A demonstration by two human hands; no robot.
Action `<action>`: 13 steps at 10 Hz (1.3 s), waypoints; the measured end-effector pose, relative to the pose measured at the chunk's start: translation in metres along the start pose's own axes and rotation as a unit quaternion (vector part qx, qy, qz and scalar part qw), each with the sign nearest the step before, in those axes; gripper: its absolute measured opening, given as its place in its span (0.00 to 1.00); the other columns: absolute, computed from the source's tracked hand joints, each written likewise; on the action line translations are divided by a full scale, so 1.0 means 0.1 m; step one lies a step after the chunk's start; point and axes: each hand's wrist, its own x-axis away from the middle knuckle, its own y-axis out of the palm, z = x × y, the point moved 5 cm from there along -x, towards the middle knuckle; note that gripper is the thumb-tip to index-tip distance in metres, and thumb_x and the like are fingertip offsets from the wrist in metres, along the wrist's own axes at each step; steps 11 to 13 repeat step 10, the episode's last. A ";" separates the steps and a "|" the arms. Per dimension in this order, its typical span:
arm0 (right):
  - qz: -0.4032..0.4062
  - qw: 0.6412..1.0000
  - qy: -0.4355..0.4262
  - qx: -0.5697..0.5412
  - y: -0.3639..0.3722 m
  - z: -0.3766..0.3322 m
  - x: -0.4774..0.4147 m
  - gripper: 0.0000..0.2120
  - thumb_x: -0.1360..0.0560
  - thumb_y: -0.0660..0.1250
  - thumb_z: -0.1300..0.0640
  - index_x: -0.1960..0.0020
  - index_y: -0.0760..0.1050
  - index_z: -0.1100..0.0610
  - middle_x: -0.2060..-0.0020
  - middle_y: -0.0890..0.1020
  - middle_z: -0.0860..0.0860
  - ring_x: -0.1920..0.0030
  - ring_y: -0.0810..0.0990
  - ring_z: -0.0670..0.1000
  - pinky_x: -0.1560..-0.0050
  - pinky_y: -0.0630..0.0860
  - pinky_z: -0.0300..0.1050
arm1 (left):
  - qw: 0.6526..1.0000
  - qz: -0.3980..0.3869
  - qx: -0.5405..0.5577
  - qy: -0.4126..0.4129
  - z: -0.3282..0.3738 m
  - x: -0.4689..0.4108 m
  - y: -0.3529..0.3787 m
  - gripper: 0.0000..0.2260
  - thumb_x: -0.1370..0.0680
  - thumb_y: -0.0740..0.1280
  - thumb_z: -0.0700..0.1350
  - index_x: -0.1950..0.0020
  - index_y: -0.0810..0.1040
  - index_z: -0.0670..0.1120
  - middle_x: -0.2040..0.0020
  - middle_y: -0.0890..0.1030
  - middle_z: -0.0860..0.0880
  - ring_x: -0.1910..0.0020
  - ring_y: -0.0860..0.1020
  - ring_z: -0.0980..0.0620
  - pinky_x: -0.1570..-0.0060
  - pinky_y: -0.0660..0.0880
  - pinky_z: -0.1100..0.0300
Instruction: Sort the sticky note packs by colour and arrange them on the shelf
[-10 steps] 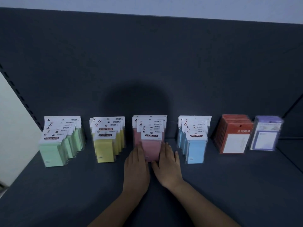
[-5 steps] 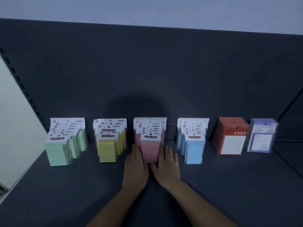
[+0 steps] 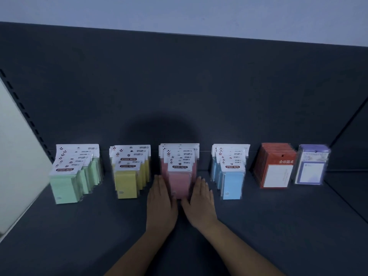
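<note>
head | left hand (image 3: 161, 202); right hand (image 3: 201, 202): both hands flat, straight-fingered, against pink packs (image 3: 179, 182) | front pack's lower corners hidden

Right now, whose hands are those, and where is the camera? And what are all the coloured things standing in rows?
There is no machine here, just a person. The camera sits on their head and looks down, so you see their own arms reaching out. On the dark shelf stand rows of sticky notes, sorted by colour: green packs, yellow packs, pink packs, blue packs, then red packs and purple packs. The left hand and right hand lie flat, fingers straight, against the sides of the pink row. Nothing is gripped.
</note>
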 end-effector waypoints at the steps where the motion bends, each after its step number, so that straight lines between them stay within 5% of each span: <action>1: 0.042 0.988 -0.064 -0.132 -0.31 0.07 0.19 0.32 0.23 0.61 0.56 0.24 0.50 0.61 0.26 0.58 0.50 0.27 0.57 0.46 0.31 0.49 0.28 | 0.991 0.100 0.035 0.078 0.19 0.15 -0.20 0.23 0.23 0.61 0.39 0.29 0.62 0.36 0.31 0.67 0.36 0.31 0.62 0.43 0.32 0.59 0.52; 2: 0.215 0.953 -0.097 -0.190 -0.80 0.38 0.37 0.19 0.29 0.63 0.69 0.39 0.74 0.59 0.44 0.78 0.50 0.42 0.75 0.50 0.41 0.66 0.31 | 0.959 0.092 0.058 0.263 0.62 0.31 -0.11 0.19 0.27 0.61 0.39 0.37 0.70 0.40 0.42 0.77 0.40 0.40 0.68 0.47 0.39 0.64 0.53; 3: 0.306 0.926 -0.039 -0.217 -1.01 0.78 0.39 0.20 0.30 0.62 0.73 0.42 0.73 0.58 0.48 0.74 0.47 0.43 0.74 0.51 0.39 0.69 0.44 | 0.967 -0.036 0.134 0.214 0.99 0.26 0.24 0.26 0.24 0.62 0.41 0.27 0.61 0.44 0.28 0.65 0.49 0.30 0.59 0.59 0.28 0.54 0.63; 4: 0.249 0.942 0.001 -0.223 -0.92 1.01 0.26 0.25 0.28 0.65 0.68 0.33 0.66 0.59 0.43 0.68 0.46 0.41 0.67 0.45 0.38 0.63 0.37 | 0.971 -0.111 0.196 0.082 1.19 0.13 0.65 0.33 0.24 0.61 0.41 0.23 0.49 0.46 0.24 0.56 0.50 0.26 0.54 0.55 0.26 0.54 0.55; 5: 0.140 0.954 -0.010 -0.267 -0.80 1.07 0.13 0.29 0.28 0.66 0.66 0.30 0.61 0.55 0.40 0.69 0.45 0.38 0.68 0.44 0.37 0.62 0.34 | 0.978 -0.136 0.152 0.040 1.25 0.06 0.88 0.32 0.22 0.58 0.41 0.23 0.44 0.44 0.23 0.51 0.47 0.24 0.51 0.51 0.25 0.49 0.52; 6: 0.092 0.962 -0.024 -0.257 -0.74 1.10 0.04 0.29 0.28 0.64 0.67 0.31 0.60 0.54 0.38 0.74 0.49 0.37 0.72 0.50 0.32 0.66 0.51 | 0.985 -0.135 0.102 0.038 1.23 0.06 0.98 0.31 0.20 0.55 0.43 0.24 0.38 0.43 0.22 0.43 0.47 0.24 0.43 0.54 0.27 0.37 0.59; 8: 0.110 0.965 -0.032 -0.234 -0.72 1.15 0.04 0.28 0.27 0.60 0.68 0.30 0.60 0.54 0.38 0.75 0.47 0.37 0.73 0.50 0.31 0.62 0.54 | 0.992 -0.106 0.058 0.035 1.24 0.08 0.98 0.31 0.20 0.55 0.43 0.24 0.40 0.43 0.22 0.45 0.47 0.24 0.46 0.54 0.27 0.38 0.60; 10: 0.096 0.975 0.020 -0.199 -0.62 1.28 0.14 0.34 0.25 0.64 0.63 0.25 0.50 0.64 0.28 0.64 0.55 0.28 0.61 0.54 0.25 0.47 0.50 | 0.988 -0.146 0.041 0.028 1.16 0.20 0.89 0.34 0.21 0.57 0.42 0.26 0.35 0.41 0.23 0.38 0.44 0.24 0.40 0.51 0.29 0.34 0.61; 13: 0.096 0.975 0.020 -0.199 -0.62 1.28 0.14 0.34 0.25 0.64 0.63 0.25 0.50 0.64 0.28 0.64 0.55 0.28 0.61 0.54 0.25 0.47 0.50 | 0.988 -0.146 0.041 0.028 1.16 0.20 0.89 0.34 0.21 0.57 0.42 0.26 0.35 0.41 0.23 0.38 0.44 0.24 0.40 0.51 0.29 0.34 0.61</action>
